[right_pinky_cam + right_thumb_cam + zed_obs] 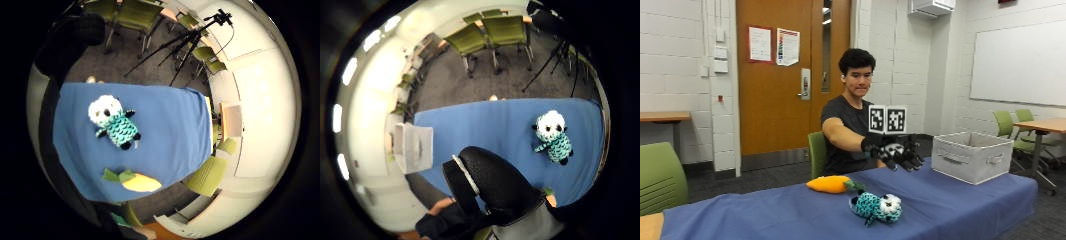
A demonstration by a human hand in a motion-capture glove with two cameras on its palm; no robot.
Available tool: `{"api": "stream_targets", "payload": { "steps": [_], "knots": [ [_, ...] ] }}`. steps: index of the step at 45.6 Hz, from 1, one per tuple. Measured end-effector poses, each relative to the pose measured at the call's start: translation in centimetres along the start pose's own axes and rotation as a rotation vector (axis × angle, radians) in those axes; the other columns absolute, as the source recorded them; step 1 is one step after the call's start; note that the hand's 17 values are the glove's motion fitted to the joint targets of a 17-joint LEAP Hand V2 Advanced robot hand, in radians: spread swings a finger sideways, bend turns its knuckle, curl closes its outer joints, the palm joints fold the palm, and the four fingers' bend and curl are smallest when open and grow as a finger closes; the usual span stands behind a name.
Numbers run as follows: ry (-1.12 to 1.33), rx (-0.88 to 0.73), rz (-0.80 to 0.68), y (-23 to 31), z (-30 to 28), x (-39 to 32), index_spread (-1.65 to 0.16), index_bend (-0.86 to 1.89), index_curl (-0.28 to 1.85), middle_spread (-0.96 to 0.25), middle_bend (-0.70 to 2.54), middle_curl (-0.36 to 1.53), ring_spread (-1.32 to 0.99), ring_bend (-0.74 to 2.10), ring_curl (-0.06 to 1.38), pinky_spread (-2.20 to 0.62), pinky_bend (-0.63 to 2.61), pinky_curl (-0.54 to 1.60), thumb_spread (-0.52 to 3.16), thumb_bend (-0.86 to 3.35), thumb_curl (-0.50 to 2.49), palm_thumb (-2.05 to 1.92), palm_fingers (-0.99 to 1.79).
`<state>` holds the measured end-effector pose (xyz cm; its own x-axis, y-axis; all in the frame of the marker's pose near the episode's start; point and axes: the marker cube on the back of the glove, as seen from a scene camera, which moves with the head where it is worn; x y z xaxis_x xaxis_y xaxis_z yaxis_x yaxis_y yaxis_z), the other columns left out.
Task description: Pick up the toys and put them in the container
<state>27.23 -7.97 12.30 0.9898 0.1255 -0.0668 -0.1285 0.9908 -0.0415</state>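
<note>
Black-gloved right hand (898, 154), fingers spread and holding nothing, raised above blue-clothed table (959, 200); teal-and-white plush owl (877, 207) beside orange plush carrot (831, 184); grey fabric bin (971, 156) well apart.

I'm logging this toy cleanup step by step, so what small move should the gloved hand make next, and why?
Probably lower the black-gloved right hand toward the teal and white plush owl. The hand hangs open above the blue tablecloth holding nothing, while the owl and the orange plush carrot both lie outside the grey fabric bin.
</note>
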Motion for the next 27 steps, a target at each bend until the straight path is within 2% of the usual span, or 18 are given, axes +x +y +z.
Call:
{"api": "stream_targets", "payload": {
  "steps": [12,13,15,27],
  "knots": [
    [-0.024,-0.16,0.045,0.3,10.5,2.7,-0.3,0.12,0.46,-0.17,0.36,0.44,-0.35,0.52,0.26,-0.11,0.92,0.35,1.02,-0.1,0.15,-0.14,-0.13],
    [-0.026,-0.167,0.051,0.4,11.1,2.9,-0.3,0.13,0.45,-0.17,0.36,0.44,-0.35,0.55,0.27,-0.11,0.92,0.35,1.02,-0.09,0.15,-0.13,-0.07],
    [-0.033,-0.183,0.063,0.7,12.3,3.4,-0.3,0.1,0.43,-0.17,0.35,0.44,-0.34,0.47,0.25,-0.11,0.93,0.35,1.01,-0.09,0.15,-0.13,-0.16],
    [-0.085,-0.192,0.092,1.6,15.7,4.2,-0.29,0.06,0.33,-0.15,0.26,0.42,-0.32,0.37,0.24,-0.1,0.9,0.35,1.02,-0.07,0.14,-0.1,-0.15]
  ]
}}
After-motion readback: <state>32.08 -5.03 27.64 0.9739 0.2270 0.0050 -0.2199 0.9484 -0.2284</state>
